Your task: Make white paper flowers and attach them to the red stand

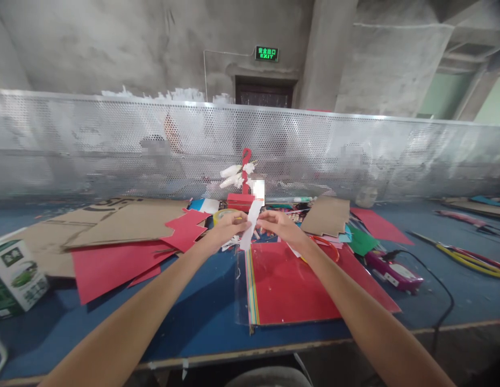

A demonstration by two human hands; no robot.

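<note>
A narrow white paper strip (pixel 249 230) is held upright between my two hands, above the near table. My left hand (pixel 229 226) pinches its left edge, and my right hand (pixel 280 224) pinches the right edge. Just behind stands a red paper piece with a looped top (pixel 245 185), with white flower-like shapes (pixel 233 177) on it. A bright phone-like screen (pixel 258 190) glows beside it, partly blurred. Below my right hand and forearm lies a stack of red sheets (pixel 294 285) in a clear sleeve, with coloured edges showing at its left.
Cardboard (pixel 129 223) and red paper (pixel 113 269) lie at left, near a green-and-white carton (pixel 18 277). Right of the stack are a purple power strip (pixel 395 273) with a black cable and yellow-handled scissors (pixel 459 252). A perforated metal screen (pixel 185 145) stands behind the table.
</note>
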